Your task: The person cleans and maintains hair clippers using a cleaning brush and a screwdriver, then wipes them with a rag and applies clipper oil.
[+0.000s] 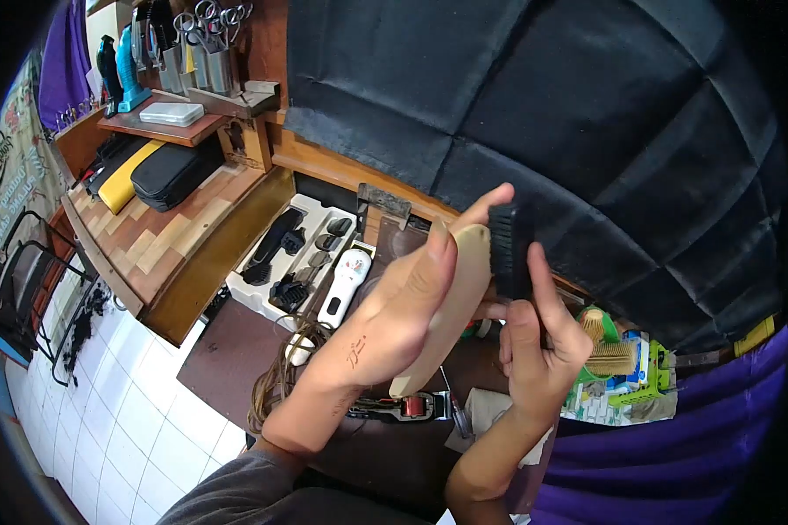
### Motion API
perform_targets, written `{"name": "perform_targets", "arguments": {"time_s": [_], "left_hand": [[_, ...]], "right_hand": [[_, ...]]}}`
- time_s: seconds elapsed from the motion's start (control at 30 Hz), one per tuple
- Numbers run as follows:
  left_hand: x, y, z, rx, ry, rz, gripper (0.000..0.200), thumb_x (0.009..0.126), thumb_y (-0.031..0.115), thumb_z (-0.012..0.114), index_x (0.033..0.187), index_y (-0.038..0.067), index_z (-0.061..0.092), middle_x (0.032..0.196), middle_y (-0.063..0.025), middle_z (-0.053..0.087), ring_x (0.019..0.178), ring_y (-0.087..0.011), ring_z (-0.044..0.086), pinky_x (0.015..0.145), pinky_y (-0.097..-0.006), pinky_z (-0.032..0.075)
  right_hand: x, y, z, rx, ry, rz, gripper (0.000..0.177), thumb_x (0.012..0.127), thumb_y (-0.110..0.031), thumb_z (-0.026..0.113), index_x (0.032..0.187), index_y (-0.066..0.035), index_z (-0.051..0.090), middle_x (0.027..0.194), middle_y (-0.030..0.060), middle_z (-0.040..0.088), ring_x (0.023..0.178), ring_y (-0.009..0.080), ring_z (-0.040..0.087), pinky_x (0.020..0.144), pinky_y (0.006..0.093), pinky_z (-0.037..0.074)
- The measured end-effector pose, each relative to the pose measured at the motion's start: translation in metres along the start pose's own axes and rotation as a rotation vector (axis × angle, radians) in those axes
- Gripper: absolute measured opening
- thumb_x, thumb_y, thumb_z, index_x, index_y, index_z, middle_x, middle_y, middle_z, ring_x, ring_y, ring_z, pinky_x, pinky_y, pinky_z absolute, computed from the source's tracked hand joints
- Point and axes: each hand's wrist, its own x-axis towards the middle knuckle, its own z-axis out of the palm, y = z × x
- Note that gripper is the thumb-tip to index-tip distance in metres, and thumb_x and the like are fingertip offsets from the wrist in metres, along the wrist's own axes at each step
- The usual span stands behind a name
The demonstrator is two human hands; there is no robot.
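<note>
A pale, flat, elongated piece (453, 306) with a small hole near its top is held upright in my left hand (403, 306), the thumb along its edge. Facing it is a black-bristled brush (515, 254), gripped by the fingers of my right hand (543, 350). The bristles are at the pale piece's upper edge; whether they press on it is hard to tell. Below my hands, a clipper with a red part (413, 407) lies on the brown table (223, 359).
A white tray (311, 219) of clipper parts and a white clipper (346, 280) lie left of my hands. Scissors (206, 26) stand in a holder at the upper left. A green basket (643, 389) with brushes is at the right. A black sheet (543, 96) hangs ahead.
</note>
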Motion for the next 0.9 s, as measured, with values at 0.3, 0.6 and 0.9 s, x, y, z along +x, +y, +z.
{"name": "perform_targets", "arguments": {"time_s": [0.3,0.6,0.9], "left_hand": [[0.0,-0.005,-0.002,-0.25,0.047,-0.034,0.081,0.101,0.063,0.027,0.152,0.001,0.027,0.136,-0.0275,0.053,0.123,-0.0328,0.056,0.106,-0.0435,0.044],[0.012,-0.01,-0.022,-0.628,0.211,0.127,0.067,0.103,0.057,0.027,0.142,0.003,0.041,0.135,-0.0185,0.056,0.119,-0.0311,0.059,0.098,-0.0389,0.05],[-0.004,0.012,-0.078,-0.942,-0.077,0.213,0.045,0.1,0.017,0.035,0.139,-0.005,0.038,0.13,-0.0202,0.052,0.103,-0.0227,0.058,0.075,-0.0297,0.052]], "right_hand": [[0.004,-0.005,-0.005,-0.048,-0.258,-0.229,0.039,0.084,-0.009,0.076,0.122,-0.004,0.069,0.084,0.0175,0.074,0.072,0.0125,0.072,0.064,0.0265,0.053],[0.006,-0.025,-0.031,-0.159,-0.815,0.292,0.041,0.089,-0.014,0.072,0.129,-0.011,0.065,0.116,0.0124,0.071,0.082,0.0102,0.071,0.075,0.0266,0.054],[-0.054,0.051,-0.081,-0.322,-0.306,0.526,0.043,0.092,-0.005,0.059,0.135,-0.008,0.055,0.068,0.0037,0.063,0.06,0.0072,0.056,0.055,0.0243,0.043]]}}
